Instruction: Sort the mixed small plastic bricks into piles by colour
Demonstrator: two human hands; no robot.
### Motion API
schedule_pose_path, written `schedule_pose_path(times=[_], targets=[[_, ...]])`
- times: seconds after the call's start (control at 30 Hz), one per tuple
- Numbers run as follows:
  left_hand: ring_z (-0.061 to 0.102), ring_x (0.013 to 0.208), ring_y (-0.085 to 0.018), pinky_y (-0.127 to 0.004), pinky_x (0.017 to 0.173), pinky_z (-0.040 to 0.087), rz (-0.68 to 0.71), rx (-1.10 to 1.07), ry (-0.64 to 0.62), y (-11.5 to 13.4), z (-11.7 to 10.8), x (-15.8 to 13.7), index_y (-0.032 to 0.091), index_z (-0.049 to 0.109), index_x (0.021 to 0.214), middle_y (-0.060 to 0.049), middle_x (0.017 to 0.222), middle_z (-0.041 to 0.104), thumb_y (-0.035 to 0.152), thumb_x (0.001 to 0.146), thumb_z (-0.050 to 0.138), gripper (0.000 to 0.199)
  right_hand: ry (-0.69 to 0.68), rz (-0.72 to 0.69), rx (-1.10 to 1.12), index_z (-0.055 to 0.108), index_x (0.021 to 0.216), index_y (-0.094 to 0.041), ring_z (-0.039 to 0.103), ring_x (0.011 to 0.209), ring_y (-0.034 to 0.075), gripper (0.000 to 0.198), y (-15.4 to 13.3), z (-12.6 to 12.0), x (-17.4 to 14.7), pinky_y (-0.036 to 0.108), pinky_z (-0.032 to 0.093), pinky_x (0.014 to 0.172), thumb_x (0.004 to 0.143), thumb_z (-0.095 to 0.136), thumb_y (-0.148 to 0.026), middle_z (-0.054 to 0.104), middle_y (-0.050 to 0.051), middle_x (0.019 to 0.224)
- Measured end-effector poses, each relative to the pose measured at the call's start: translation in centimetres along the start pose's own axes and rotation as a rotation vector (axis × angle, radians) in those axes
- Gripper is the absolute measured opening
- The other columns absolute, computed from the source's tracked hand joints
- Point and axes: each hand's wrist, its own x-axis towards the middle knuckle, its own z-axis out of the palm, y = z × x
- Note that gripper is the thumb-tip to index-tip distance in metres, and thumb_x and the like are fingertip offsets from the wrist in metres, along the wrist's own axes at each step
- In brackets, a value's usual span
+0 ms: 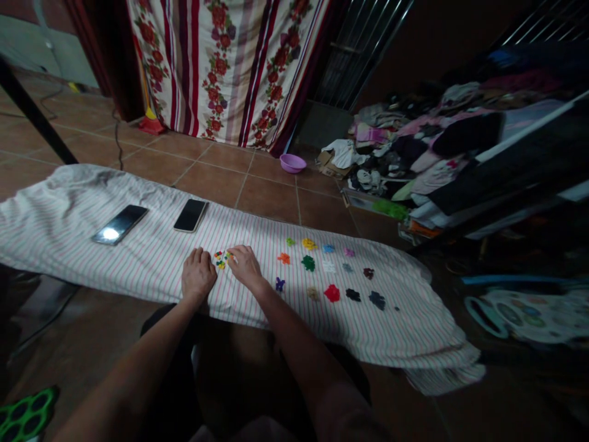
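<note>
A small mixed pile of tiny coloured pieces [221, 261], in yellow, red, green and white, lies on the striped cloth between my hands. My left hand [199, 273] rests palm down on the cloth at the pile's left edge, its fingers lying flat. From the other side, my right hand [246, 265] reaches in with fingers bent and tips together at the pieces; what they pinch is too small to make out. To the right, similar pieces lie sorted by colour, among them an orange heap [284, 258], a dark green heap [308, 263] and a red heap [332, 293].
Two phones, one with a bright reflection [120, 224] and one dark [190, 215], lie left of my hands on the striped cloth [257, 301]. Beyond the table are a purple basin [292, 163], a floral curtain [221, 67] and heaped clothes [414, 135].
</note>
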Motion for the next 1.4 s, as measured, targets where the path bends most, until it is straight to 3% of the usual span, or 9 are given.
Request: schedule_pose_path(times=[0.13, 0.33, 0.6, 0.87, 1.4], targets=[[0.047, 0.126, -0.033, -0.046, 0.103, 0.037, -0.016, -0.022, -0.001, 0.0, 0.2, 0.0, 0.008, 0.060, 0.108, -0.022, 0.126, 0.058, 0.019, 0.086, 0.039, 0.032, -0.038, 0.040, -0.077, 0.067, 0.113, -0.021, 0.049, 0.106, 0.022, 0.030, -1.3, 0.8, 1.3, 0.035, 0.038, 0.096, 0.092, 0.046, -0.019, 0.065, 0.008, 0.110], [0.046, 0.127, -0.033, -0.048, 0.101, 0.037, -0.020, -0.045, 0.009, -0.1, 0.4, 0.0, 0.010, 0.060, 0.109, -0.021, 0.127, 0.058, 0.019, 0.085, 0.041, 0.032, -0.076, 0.081, -0.131, 0.070, 0.102, -0.020, 0.049, 0.104, 0.024, 0.026, -1.9, 1.6, 2.5, 0.037, 0.037, 0.093, 0.091, 0.046, -0.019, 0.065, 0.012, 0.105], [0.047, 0.126, -0.033, -0.047, 0.101, 0.037, 0.003, -0.022, 0.021, -0.1, 0.3, -0.1, 0.011, 0.059, 0.109, -0.020, 0.127, 0.058, 0.018, 0.085, 0.042, 0.030, -0.053, 0.164, -0.104, 0.069, 0.093, -0.022, 0.050, 0.100, 0.022, 0.016, -2.0, 2.3, 3.1, 0.035, 0.037, 0.091, 0.086, 0.054, -0.019, 0.067, 0.008, 0.100], [0.046, 0.126, -0.033, -0.047, 0.101, 0.037, 0.008, -0.012, 0.018, -0.2, 0.4, -0.1, 0.011, 0.059, 0.110, -0.020, 0.127, 0.057, 0.018, 0.085, 0.042, 0.031, 0.050, 0.122, 0.015, 0.064, 0.098, -0.024, 0.053, 0.101, 0.020, 0.015, -1.6, 2.1, 2.2, 0.032, 0.040, 0.091, 0.088, 0.053, -0.021, 0.068, 0.003, 0.101], [0.048, 0.123, -0.034, -0.049, 0.100, 0.038, 0.010, -0.055, 0.017, 0.2, -0.4, 0.0, 0.012, 0.058, 0.100, -0.021, 0.123, 0.058, 0.019, 0.084, 0.040, 0.026, 0.174, 0.243, 0.069, 0.063, 0.102, -0.024, 0.057, 0.097, 0.019, 0.017, -0.6, 0.7, -0.8, 0.031, 0.042, 0.089, 0.088, 0.054, -0.021, 0.069, 0.002, 0.098]])
